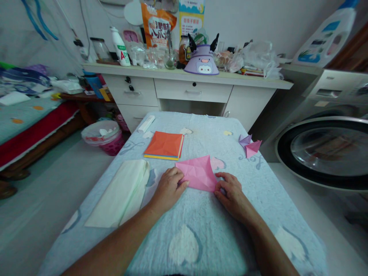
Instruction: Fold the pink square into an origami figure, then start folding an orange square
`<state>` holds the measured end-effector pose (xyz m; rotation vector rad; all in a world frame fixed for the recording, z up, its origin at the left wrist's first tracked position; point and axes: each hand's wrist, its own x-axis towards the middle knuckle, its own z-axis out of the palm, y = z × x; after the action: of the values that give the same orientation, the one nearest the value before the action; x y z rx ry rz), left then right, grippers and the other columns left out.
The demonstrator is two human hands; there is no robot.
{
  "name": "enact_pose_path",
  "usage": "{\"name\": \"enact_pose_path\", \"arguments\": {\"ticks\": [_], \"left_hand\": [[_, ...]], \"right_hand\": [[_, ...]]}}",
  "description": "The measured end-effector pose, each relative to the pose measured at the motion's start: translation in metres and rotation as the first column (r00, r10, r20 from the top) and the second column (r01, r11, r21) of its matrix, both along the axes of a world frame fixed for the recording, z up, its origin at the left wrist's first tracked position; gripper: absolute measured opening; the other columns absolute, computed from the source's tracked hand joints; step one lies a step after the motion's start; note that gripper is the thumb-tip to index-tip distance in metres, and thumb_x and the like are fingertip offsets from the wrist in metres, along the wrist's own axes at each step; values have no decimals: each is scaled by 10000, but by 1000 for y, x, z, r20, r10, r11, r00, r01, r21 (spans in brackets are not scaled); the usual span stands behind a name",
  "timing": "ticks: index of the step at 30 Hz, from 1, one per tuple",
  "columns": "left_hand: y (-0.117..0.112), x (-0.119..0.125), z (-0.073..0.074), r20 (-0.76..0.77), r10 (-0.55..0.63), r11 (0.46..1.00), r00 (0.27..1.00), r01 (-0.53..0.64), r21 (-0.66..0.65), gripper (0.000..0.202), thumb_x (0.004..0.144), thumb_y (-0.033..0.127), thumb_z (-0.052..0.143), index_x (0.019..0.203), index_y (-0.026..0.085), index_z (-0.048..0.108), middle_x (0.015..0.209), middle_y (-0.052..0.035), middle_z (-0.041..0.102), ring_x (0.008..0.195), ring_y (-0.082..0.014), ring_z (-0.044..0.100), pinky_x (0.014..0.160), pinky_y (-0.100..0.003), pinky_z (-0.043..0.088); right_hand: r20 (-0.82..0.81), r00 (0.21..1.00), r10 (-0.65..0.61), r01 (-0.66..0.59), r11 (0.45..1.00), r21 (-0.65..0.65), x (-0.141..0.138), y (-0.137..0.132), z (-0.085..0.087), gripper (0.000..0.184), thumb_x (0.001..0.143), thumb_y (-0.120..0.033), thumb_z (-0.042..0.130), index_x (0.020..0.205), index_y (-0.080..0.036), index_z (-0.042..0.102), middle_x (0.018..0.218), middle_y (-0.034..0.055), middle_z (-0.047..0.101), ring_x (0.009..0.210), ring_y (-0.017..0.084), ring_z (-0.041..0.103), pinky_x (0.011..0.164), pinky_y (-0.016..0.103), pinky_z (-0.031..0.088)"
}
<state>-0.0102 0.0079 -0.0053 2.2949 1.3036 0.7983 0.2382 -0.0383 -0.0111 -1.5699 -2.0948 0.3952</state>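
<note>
A creased sheet of pink origami paper (198, 173) lies on the cloth-covered table between my hands. My left hand (171, 186) pinches its left edge, with the thumb at the lower left and the fingers over the side. At the lower right corner, my right hand (229, 191) grips the paper between thumb and fingers. Behind my left hand sits a stack of coloured paper (164, 145) with an orange sheet on top. Two small folded paper pieces, one purple (245, 140) and one pink (253, 148), stand at the table's right edge.
A folded pale cloth or bag (120, 193) lies left of my left forearm. A white narrow box (146, 124) sits at the far left corner. Beyond the table stands a white cabinet (189, 92); a washing machine (330, 126) is right, a pink bin (105, 138) left.
</note>
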Motion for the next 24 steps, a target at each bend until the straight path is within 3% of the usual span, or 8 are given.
{"name": "enact_pose_path", "arguments": {"ticks": [5, 10, 13, 17, 20, 24], "left_hand": [[0, 0, -1, -13, 11, 1000, 1000, -11, -1, 121, 854, 224, 555, 747, 173, 578, 824, -29, 552, 833, -192, 528, 771, -328, 432], [-1, 0, 1, -6, -13, 1000, 1000, 13, -13, 98, 816, 172, 557, 723, 186, 531, 773, -11, 555, 785, -184, 527, 716, -304, 415], [-4, 0, 3, 15, -140, 990, 990, 141, -19, 89, 783, 103, 552, 756, 187, 553, 768, -8, 586, 780, -172, 536, 721, -296, 412], [-13, 2, 2, -76, -336, 936, 939, 342, 89, 134, 761, 56, 542, 784, 184, 573, 788, -18, 604, 806, -175, 537, 749, -306, 412], [-21, 7, 3, -209, -374, 903, 904, 406, 139, 62, 810, 134, 568, 837, 186, 586, 836, -32, 605, 843, -194, 543, 766, -330, 419], [-28, 13, 5, -278, -339, 916, 899, 383, 121, 65, 873, 247, 562, 882, 186, 584, 910, -47, 594, 846, -196, 555, 757, -332, 440]], "right_hand": [[11, 1000, -29, 29, 999, -13, -4, -1, 0, 63, 828, -220, 598, 774, -202, 626, 1215, 99, 556, 1155, 289, 466, 958, 525, 359], [8, 999, -53, 52, 998, 29, -9, -2, -1, 81, 800, -155, 590, 806, -218, 641, 1237, 92, 531, 1185, 295, 435, 961, 525, 354], [27, 996, -83, 81, 992, 92, -7, 0, -5, 112, 787, -132, 576, 796, -217, 648, 1269, 99, 511, 1201, 311, 417, 948, 531, 361], [55, 985, -161, 150, 975, 166, -1, 3, -12, 142, 778, -115, 564, 804, -222, 653, 1282, 96, 511, 1215, 315, 406, 959, 522, 356], [66, 985, -162, 153, 980, 128, 2, 4, -15, 200, 747, -84, 558, 814, -236, 670, 1277, 84, 528, 1193, 307, 434, 944, 498, 376], [72, 986, -148, 143, 987, 76, 2, 4, -17, 272, 724, -73, 561, 860, -263, 699, 1276, 74, 540, 1179, 300, 455, 936, 479, 385]]}}
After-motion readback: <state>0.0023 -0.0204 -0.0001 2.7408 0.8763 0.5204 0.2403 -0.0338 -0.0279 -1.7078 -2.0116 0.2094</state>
